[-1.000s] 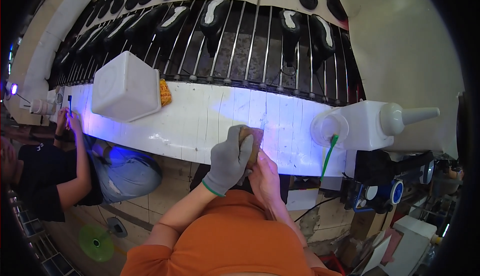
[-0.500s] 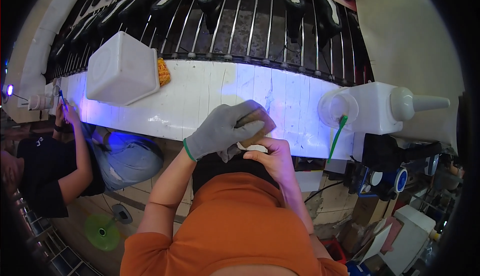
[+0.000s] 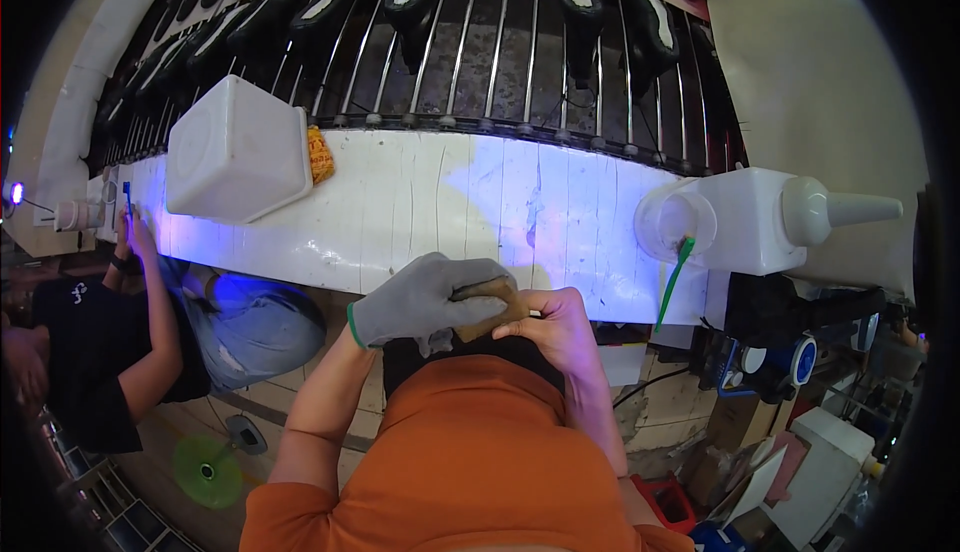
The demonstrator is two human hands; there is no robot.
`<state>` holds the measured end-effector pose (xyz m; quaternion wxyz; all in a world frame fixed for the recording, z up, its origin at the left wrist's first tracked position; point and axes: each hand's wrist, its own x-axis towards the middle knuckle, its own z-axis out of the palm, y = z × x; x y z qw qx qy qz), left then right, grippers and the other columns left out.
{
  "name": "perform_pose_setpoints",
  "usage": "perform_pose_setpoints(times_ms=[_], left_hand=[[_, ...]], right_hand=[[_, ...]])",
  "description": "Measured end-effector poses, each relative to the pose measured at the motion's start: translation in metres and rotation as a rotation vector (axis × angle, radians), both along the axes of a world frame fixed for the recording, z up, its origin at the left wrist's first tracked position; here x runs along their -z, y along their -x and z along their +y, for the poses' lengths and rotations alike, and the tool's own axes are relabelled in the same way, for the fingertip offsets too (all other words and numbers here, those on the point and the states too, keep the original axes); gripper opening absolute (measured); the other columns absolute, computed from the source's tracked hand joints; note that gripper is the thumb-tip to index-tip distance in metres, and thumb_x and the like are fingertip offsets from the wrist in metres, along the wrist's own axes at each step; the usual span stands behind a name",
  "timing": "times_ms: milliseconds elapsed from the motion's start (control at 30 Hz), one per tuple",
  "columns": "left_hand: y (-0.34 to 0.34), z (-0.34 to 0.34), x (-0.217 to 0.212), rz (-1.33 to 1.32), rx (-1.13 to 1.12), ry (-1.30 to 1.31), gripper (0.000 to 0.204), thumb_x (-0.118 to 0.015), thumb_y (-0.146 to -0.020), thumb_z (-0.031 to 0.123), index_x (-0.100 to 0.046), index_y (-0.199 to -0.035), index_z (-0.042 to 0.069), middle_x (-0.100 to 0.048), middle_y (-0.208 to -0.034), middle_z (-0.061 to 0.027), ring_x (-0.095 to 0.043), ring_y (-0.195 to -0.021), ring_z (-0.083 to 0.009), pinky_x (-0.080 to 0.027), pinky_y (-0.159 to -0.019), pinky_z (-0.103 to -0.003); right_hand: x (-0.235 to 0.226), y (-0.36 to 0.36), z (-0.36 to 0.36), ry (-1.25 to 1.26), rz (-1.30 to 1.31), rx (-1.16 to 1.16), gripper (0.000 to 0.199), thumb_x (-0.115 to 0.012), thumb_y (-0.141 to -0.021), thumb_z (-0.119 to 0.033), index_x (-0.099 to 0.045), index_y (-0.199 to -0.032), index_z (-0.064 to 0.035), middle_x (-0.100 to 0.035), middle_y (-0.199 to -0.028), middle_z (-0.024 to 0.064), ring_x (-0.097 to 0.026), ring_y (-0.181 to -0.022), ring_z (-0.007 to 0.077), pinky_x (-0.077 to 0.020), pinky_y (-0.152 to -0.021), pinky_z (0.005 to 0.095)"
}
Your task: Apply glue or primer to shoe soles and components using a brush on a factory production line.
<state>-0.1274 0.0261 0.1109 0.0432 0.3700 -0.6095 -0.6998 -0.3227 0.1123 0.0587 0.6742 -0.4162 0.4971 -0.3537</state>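
Note:
My left hand (image 3: 425, 300) wears a grey glove with a green cuff and is closed around a brown, flat-looking piece (image 3: 490, 314). The fingers cover much of that piece, so its full shape is hidden. Right beside it, my bare right hand (image 3: 560, 327) is pinched, thumb against fingers, around a small pale thing (image 3: 535, 314) at the brown piece's right end. Whether this pale thing is part of the brown piece I cannot tell. Both hands are close to my body, at the near edge of the white worktable (image 3: 380, 187).
Upside down on a rod rack (image 3: 470, 52) lie black shoes (image 3: 415, 2) with white strips. A white box-shaped container (image 3: 240, 152) is left; a clear cup (image 3: 675, 222) with a green-handled brush (image 3: 675, 282) and a white bottle (image 3: 760, 217) are right. Another person (image 3: 110, 342) sits at far left.
Both hands have drawn nearer to my body with the brown piece, and it is tilted differently. The white part seen under it before is now mostly hidden.

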Motion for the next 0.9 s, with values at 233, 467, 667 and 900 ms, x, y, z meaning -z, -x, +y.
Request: perform_pose_setpoints(times_ms=[233,467,667,900], left_hand=[[-0.027,0.026,0.021,-0.091,0.137,0.069,0.033,-0.063,-0.085,0.027,-0.064,-0.106,0.001,-0.065,-0.074,-0.0078,-0.061,-0.066,-0.0112,-0.05,-0.064,-0.028],[-0.026,0.028,0.022,-0.018,-0.419,0.368,0.029,-0.058,-0.089,0.023,-0.06,-0.109,0.002,-0.065,-0.077,-0.0095,-0.062,-0.067,-0.0136,-0.049,-0.063,-0.026],[0.004,0.031,0.011,0.068,-0.568,0.2,0.027,-0.057,-0.091,0.021,-0.057,-0.109,0.0,-0.065,-0.076,-0.0093,-0.065,-0.062,-0.0145,-0.05,-0.054,-0.026],[0.013,0.034,0.018,0.128,-0.758,0.448,0.024,-0.056,-0.093,0.015,-0.056,-0.112,0.0,-0.066,-0.073,-0.0092,-0.063,-0.048,-0.0123,-0.049,-0.042,-0.022]], right_hand=[[-0.011,0.021,-0.005,0.177,-0.057,0.178,0.017,-0.072,-0.07,0.006,-0.074,-0.087,0.0008,-0.072,-0.091,0.0128,-0.067,-0.094,0.0251,-0.0502,-0.088,0.0338],[-0.012,0.011,-0.004,0.209,0.021,0.031,0.014,-0.073,-0.076,-0.002,-0.074,-0.09,-0.0018,-0.073,-0.09,0.0102,-0.067,-0.09,0.0207,-0.0512,-0.083,0.0309],[-0.012,0.008,0.003,0.107,0.041,-0.057,0.012,-0.07,-0.08,-0.004,-0.073,-0.091,-0.0004,-0.073,-0.09,0.0101,-0.067,-0.083,0.0165,-0.0519,-0.076,0.0281],[-0.007,0.011,0.009,0.229,0.028,0.064,0.025,-0.059,-0.086,0.005,-0.069,-0.108,0.0012,-0.069,-0.11,0.0137,-0.063,-0.108,0.0219,-0.0466,-0.095,0.0307]])
